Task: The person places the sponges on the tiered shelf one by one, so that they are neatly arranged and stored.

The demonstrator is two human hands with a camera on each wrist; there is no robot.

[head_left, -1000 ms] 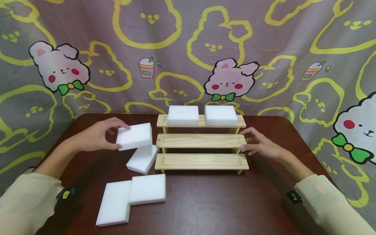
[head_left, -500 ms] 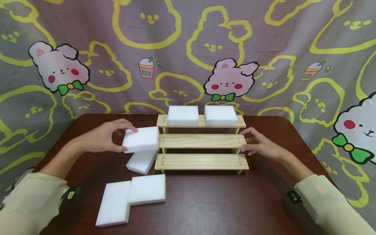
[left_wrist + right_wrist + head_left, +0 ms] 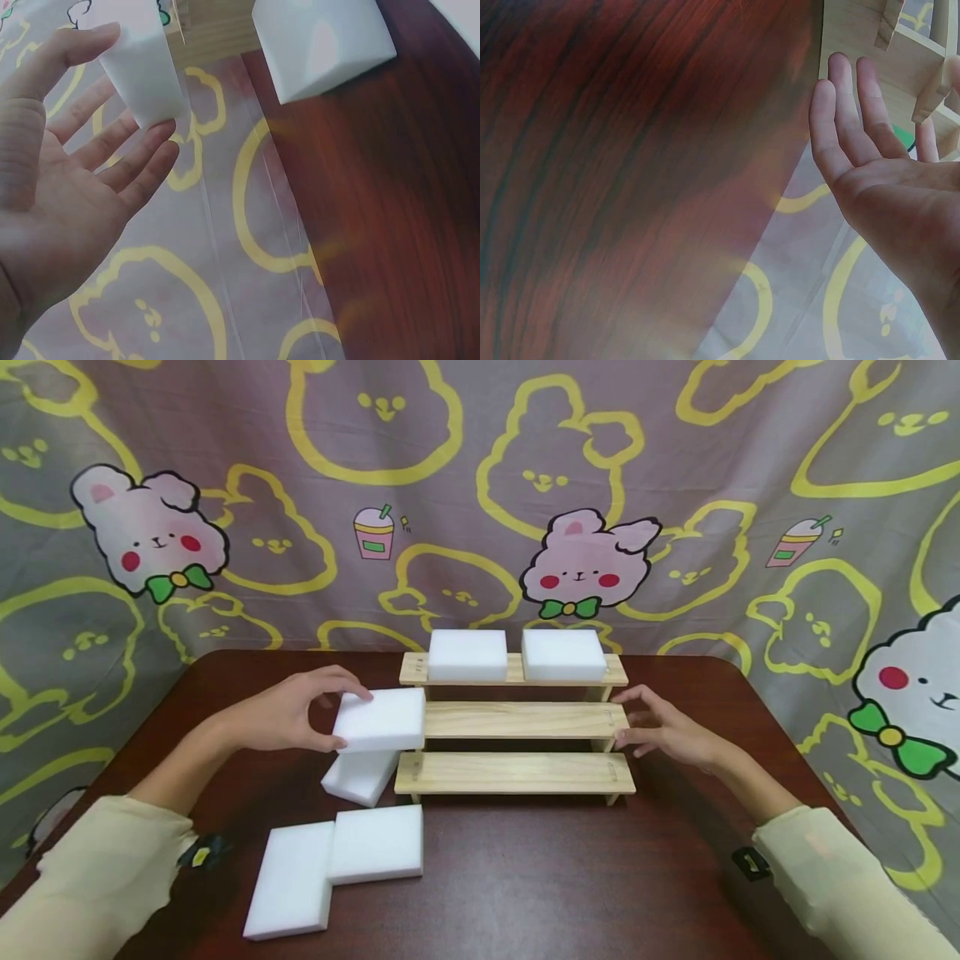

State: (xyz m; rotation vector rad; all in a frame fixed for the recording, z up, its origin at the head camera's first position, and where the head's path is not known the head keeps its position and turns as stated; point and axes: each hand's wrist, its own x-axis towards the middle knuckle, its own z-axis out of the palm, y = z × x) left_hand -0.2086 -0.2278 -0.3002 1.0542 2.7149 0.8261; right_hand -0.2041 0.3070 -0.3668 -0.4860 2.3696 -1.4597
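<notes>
My left hand grips a white foam block by its left end, the thumb on the near side and a finger on the far side. That block overlaps the left end of the middle shelf in the head view. At the right end of the three-step wooden rack, my right hand holds the middle step between thumb and index finger. The right wrist view shows its other fingers extended beside the rack. Two foam blocks, a left one and a right one, sit on the top step.
A tilted foam block lies left of the rack, partly under the held one. Nearer the front, two more blocks, an upright-lying one and a crosswise one, touch on the dark wooden table. A patterned curtain hangs behind.
My left hand has carried the foam block to the right and slightly nearer, from beside the rack to over the middle step's left end. The right hand stays in place.
</notes>
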